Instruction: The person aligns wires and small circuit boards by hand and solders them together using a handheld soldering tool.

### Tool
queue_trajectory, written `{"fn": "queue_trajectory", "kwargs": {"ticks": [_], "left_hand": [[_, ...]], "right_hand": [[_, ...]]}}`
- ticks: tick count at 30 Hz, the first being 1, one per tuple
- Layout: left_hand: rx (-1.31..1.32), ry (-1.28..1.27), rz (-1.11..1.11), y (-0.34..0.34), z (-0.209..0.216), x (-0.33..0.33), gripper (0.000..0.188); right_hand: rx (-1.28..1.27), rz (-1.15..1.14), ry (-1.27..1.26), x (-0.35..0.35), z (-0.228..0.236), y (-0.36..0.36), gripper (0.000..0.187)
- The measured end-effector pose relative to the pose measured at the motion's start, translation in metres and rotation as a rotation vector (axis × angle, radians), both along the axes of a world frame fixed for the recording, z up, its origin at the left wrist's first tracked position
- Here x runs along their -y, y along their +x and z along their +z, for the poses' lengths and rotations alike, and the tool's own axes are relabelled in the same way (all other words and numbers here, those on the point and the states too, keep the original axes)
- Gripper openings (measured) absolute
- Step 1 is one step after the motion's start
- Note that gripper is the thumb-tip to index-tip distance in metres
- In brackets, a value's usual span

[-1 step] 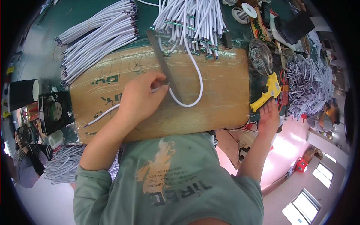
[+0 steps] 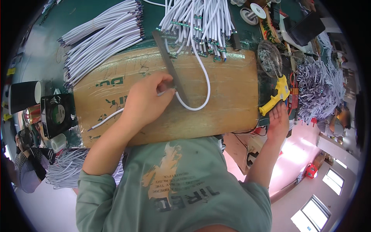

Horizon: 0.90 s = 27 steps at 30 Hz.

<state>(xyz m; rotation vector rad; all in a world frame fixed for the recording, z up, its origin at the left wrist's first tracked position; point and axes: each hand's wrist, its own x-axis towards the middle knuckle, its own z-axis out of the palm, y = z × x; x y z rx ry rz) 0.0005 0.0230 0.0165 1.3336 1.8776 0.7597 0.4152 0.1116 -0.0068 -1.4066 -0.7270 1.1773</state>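
- A green counter (image 2: 48, 44) shows bare toward 10 o'clock.
- A white spool (image 2: 257, 11) sits at 1 o'clock.
- At 2 o'clock is a black box (image 2: 308, 28), tilted.
- A black cylinder (image 2: 24, 96) with a white end lies at 9 o'clock, just beside a black square-framed fan (image 2: 58, 114).
- Another person (image 2: 28, 176) is at 8 o'clock, partly cut off by the dark rim.
- Toward 4 o'clock: a cardboard box (image 2: 255, 145), a small red object (image 2: 311, 171) and two bright windows (image 2: 313, 212).
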Motion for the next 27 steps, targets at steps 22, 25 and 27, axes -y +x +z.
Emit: {"fn": "queue_trajectory", "kwargs": {"ticks": [22, 25, 27], "left_hand": [[0.286, 0.096, -0.338, 0.031, 0.032, -0.070, 0.013], [0.953, 0.105, -0.119, 0.028, 0.089, -0.058, 0.012], [0.961, 0.220, -0.107, 0.027, 0.115, -0.055, 0.015]], "right_hand": [[0.228, 0.618, 0.354, 0.084, -0.011, -0.104, 0.028], [0.041, 0.816, 0.033, 0.096, -0.013, -0.139, 0.035], [-0.008, 0.979, 0.184, 0.098, -0.005, -0.178, 0.045]]}}
